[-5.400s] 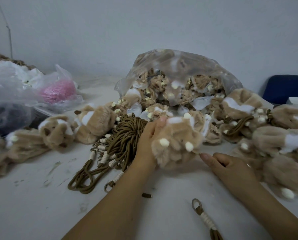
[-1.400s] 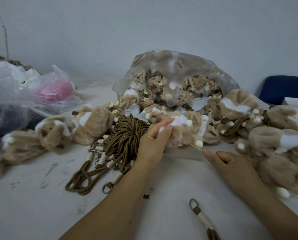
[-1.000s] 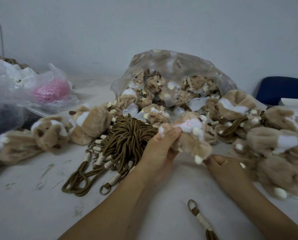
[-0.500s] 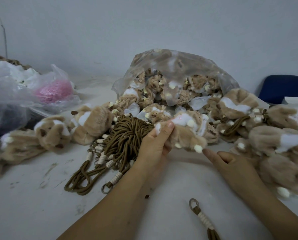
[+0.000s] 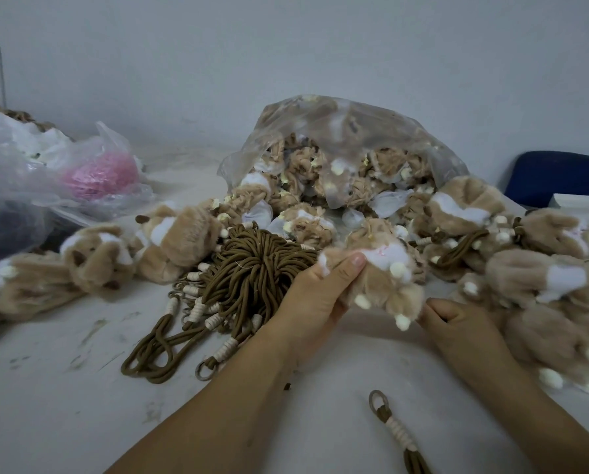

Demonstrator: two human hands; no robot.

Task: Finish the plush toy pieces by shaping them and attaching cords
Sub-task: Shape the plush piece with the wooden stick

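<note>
The plush piece [image 5: 382, 282], centre-right of the frame, is gripped at its left by the left hand [image 5: 317, 302], likely steadying it for shaping. The right hand [image 5: 457, 323] curls at its lower-right corner; whether it pinches is unclear. The cord bundle [image 5: 252, 278] lies just left, handy.

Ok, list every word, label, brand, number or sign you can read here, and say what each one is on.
None can be read in this view.
The plush piece gripped by the left hand has a faint pink mark on its white patch, too blurred to tell as writing.
The clear plastic bag shows no legible print.
</note>
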